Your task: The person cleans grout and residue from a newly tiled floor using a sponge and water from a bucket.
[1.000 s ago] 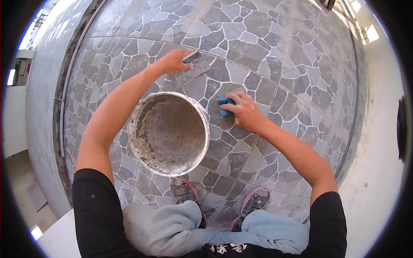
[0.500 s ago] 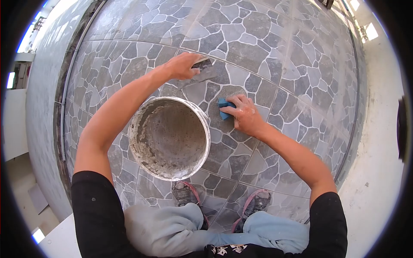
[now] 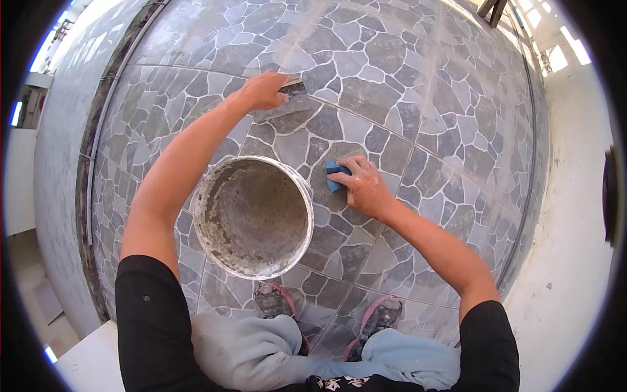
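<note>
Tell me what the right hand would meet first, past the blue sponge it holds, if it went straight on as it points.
Likely the flat tool in the left hand: the right hand points that way across the floor, though its height above the tiles is unclear.

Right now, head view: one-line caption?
Left hand gripping flat tool, right hand blue sponge, near a bucket on stone-patterned tiles.
</note>
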The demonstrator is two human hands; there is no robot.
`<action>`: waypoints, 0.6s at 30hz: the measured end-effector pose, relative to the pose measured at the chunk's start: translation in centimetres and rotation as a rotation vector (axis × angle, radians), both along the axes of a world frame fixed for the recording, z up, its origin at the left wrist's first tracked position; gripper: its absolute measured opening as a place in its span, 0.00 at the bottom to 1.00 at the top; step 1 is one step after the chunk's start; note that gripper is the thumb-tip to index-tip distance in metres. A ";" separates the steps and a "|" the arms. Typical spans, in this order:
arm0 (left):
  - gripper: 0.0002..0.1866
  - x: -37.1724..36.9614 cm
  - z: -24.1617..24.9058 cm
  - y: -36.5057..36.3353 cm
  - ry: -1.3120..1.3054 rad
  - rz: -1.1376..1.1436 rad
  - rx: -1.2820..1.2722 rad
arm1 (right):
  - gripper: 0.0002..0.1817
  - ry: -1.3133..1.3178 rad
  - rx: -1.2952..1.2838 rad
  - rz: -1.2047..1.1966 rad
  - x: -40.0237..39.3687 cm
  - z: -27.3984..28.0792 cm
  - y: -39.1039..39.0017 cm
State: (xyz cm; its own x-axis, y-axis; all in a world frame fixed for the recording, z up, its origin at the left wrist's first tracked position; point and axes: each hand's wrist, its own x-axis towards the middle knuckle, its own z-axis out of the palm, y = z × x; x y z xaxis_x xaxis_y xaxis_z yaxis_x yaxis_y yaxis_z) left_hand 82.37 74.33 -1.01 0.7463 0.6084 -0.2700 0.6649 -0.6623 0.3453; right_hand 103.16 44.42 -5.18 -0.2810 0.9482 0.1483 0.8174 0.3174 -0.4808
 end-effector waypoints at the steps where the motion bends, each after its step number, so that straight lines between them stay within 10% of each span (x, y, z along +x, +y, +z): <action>1: 0.29 0.3 -0.3 0.3 0.003 0.002 0.001 | 0.25 0.006 0.005 -0.009 -0.1 -0.1 -0.1; 13: 0.22 3.4 0.9 0.9 0.009 0.069 0.017 | 0.24 0.019 -0.018 -0.027 -0.4 0.0 -0.3; 18: 0.22 4.8 0.3 -4.0 0.030 -0.312 -0.001 | 0.24 0.006 0.003 -0.017 -0.4 -0.1 0.0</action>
State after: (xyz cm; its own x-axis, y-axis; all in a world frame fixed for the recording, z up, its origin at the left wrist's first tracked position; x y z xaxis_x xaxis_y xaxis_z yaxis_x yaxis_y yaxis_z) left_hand 87.14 70.28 -0.69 0.8887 0.3511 -0.2949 0.4394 -0.8357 0.3293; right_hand 102.76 44.43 -5.24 -0.2637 0.9524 0.1531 0.8197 0.3049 -0.4850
